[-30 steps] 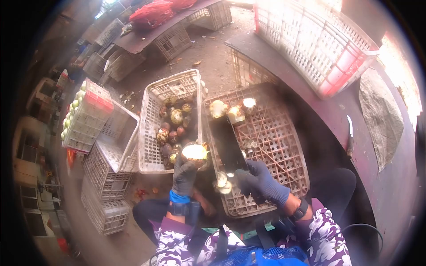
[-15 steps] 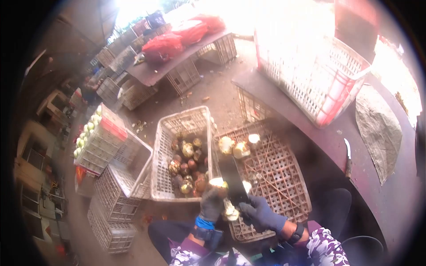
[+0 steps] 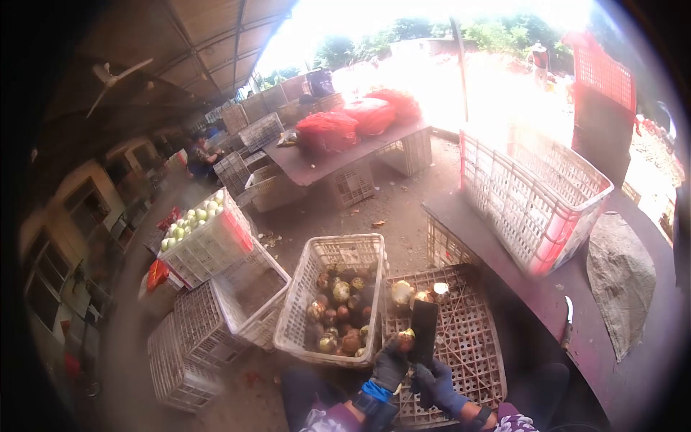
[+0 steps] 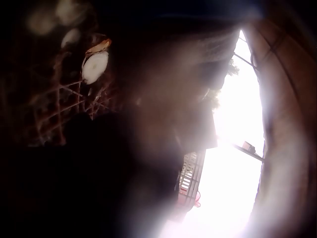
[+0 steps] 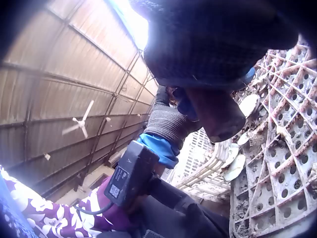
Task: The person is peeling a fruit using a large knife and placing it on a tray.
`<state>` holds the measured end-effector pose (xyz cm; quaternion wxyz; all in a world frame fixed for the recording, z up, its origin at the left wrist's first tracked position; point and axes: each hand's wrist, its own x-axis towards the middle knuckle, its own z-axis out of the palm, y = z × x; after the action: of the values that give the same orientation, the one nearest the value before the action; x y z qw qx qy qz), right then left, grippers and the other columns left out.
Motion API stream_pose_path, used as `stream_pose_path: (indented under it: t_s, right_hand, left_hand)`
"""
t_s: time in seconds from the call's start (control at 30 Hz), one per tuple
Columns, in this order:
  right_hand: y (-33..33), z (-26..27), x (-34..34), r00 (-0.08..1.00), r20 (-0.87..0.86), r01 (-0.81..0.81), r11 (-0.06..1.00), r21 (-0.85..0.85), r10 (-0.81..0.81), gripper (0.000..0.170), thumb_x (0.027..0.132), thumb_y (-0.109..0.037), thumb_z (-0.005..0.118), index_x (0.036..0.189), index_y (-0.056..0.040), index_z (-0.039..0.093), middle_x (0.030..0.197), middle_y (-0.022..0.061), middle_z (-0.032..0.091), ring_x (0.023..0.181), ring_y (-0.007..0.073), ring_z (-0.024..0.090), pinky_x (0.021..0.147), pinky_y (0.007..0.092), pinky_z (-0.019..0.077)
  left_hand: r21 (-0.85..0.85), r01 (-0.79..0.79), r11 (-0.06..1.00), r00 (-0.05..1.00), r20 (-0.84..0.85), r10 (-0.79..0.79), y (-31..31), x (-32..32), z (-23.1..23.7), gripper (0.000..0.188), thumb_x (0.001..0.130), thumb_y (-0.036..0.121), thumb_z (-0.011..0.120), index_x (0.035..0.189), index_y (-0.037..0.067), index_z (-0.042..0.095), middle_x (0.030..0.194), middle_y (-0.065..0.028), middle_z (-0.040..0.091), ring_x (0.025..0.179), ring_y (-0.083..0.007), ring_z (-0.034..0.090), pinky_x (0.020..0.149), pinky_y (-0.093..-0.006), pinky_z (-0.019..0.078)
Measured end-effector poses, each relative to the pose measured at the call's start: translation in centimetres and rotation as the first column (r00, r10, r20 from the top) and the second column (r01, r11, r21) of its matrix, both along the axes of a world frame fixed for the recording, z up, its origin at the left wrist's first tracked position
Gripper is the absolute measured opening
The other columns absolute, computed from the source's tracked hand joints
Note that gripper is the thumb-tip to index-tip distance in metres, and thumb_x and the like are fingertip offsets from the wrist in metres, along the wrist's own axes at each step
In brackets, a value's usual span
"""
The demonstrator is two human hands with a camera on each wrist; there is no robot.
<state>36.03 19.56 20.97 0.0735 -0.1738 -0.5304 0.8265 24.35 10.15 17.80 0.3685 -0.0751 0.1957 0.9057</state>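
My left hand (image 3: 390, 366), in a dark glove, holds a roundish yellow-and-brown vegetable (image 3: 407, 338) against the flat side of a broad dark-bladed cleaver (image 3: 425, 324). My gloved right hand (image 3: 435, 385) grips that cleaver, and the butt of its wooden handle (image 5: 220, 116) sticks out below the fist in the right wrist view. Both hands are over an upturned plastic crate (image 3: 471, 353). Pale trimmed vegetables (image 3: 402, 291) lie at its far end. White cut slices (image 5: 235, 167) show near its edge in the right wrist view. The left wrist view is mostly dark.
A crate (image 3: 288, 324) of unpeeled roundish vegetables stands left of the upturned one. Beyond it are stacked crates (image 3: 205, 317), the top one filled with pale green produce (image 3: 194, 219). The table (image 3: 533, 302) at right bears a large crate (image 3: 529, 194), a knife (image 3: 568, 324) and a cloth (image 3: 619, 281).
The head view has tilted up, showing more roof and background. The left hand brought the vegetable from over the filled crate to the cleaver; its bright white cut face no longer shows.
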Motion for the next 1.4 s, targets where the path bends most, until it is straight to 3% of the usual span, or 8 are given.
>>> stream_pose_path:
  t_s: [0.07,0.17,0.33,0.57,0.63,0.83,1.1,1.4]
  right_hand:
    - [0.7,1.3,0.2,1.0,0.005,-0.024,0.997,-0.07,0.025,0.02,0.09,-0.012,0.058,0.107,-0.0022,0.058,0.069,0.0032,0.057,0.056,0.0118,0.056,0.05,0.0276,0.0489]
    - [1.5,1.6,1.4,0.999,-0.02,0.026,0.984,-0.177,-0.03,0.019,0.09,-0.015,0.06,0.102,-0.0021,0.058,0.069,0.0038,0.057,0.055,0.0124,0.055,0.048,0.027,0.0482]
    - [6.3,3.2,3.0,0.913,-0.006,0.401,0.9,-0.174,-0.408,0.016,0.088,-0.019,0.061,0.089,-0.0035,0.056,0.068,0.0053,0.057,0.051,0.0136,0.056,0.043,0.0271,0.048]
    - [10.5,6.3,5.8,0.817,0.092,0.57,0.773,-0.278,-0.569,0.017,0.089,-0.019,0.059,0.092,-0.0024,0.055,0.069,0.0064,0.055,0.051,0.0146,0.055,0.045,0.0288,0.0493]
    - [11.0,6.2,6.2,0.814,0.08,0.569,0.763,-0.305,-0.575,0.017,0.089,-0.019,0.058,0.093,-0.0024,0.055,0.069,0.0066,0.055,0.052,0.0145,0.055,0.045,0.0289,0.0492]
    - [12.1,6.5,7.0,0.794,0.064,0.585,0.732,-0.349,-0.604,0.021,0.09,-0.018,0.059,0.099,0.0,0.061,0.07,0.0051,0.055,0.054,0.014,0.054,0.047,0.0286,0.048]
    - [12.4,5.9,7.2,0.795,0.057,0.554,0.685,-0.472,-0.604,0.014,0.088,-0.014,0.063,0.091,-0.0016,0.057,0.072,0.0068,0.058,0.055,0.0145,0.056,0.048,0.029,0.0491]
    - [12.4,5.6,7.1,0.8,0.043,0.553,0.709,-0.438,-0.598,0.023,0.088,-0.02,0.062,0.099,0.0006,0.059,0.073,0.0059,0.056,0.056,0.0143,0.055,0.049,0.0288,0.049]
  left_hand:
    - [-0.216,-0.143,0.966,0.888,-0.459,0.029,0.2,-2.6,-4.2,0.026,0.087,0.017,0.063,0.111,0.004,0.06,0.103,-0.0086,0.065,0.098,-0.0213,0.062,0.094,-0.0319,0.0471]
    - [0.297,0.165,0.94,0.961,-0.263,-0.086,-0.2,-2.1,-0.7,0.025,0.088,0.019,0.064,0.106,0.002,0.061,0.103,-0.0106,0.065,0.098,-0.0226,0.062,0.094,-0.036,0.0478]
    - [-0.38,-0.191,0.905,0.903,-0.429,0.011,-0.8,-3.3,1.2,0.02,0.083,0.016,0.07,0.098,0.004,0.063,0.095,-0.0064,0.065,0.089,-0.0179,0.063,0.083,-0.032,0.0513]
    - [-0.574,-0.384,0.723,0.622,-0.74,-0.256,5.6,-2.5,3.2,0.044,0.076,0.012,0.076,0.113,0.001,0.056,0.105,-0.0072,0.06,0.09,-0.0151,0.059,0.081,-0.0265,0.0491]
    - [-0.593,-0.634,0.497,0.322,-0.786,-0.527,8.2,-3.4,1.7,0.074,0.064,0.022,0.085,0.124,-0.001,0.049,0.109,-0.0152,0.059,0.103,-0.0258,0.056,0.091,-0.0356,0.0461]
    - [-0.353,-0.873,0.335,-0.226,-0.315,-0.922,16.9,-4.7,-1.0,0.079,0.065,0.031,0.077,0.131,0.002,0.044,0.129,-0.019,0.047,0.122,-0.0353,0.044,0.107,-0.0467,0.0282]
    - [-0.267,-0.961,0.066,-0.156,0.333,-0.93,21.6,-5.2,-1.8,0.072,0.089,0.047,0.045,0.149,0.015,0.02,0.153,-0.0097,0.023,0.143,-0.0269,0.018,0.11,-0.0623,0.0071]
    - [-0.354,-0.923,0.149,-0.196,0.1,-0.976,19.5,-5.2,-2.4,0.076,0.085,0.058,0.046,0.145,0.015,0.03,0.151,-0.009,0.029,0.137,-0.0253,0.03,0.107,-0.059,0.017]
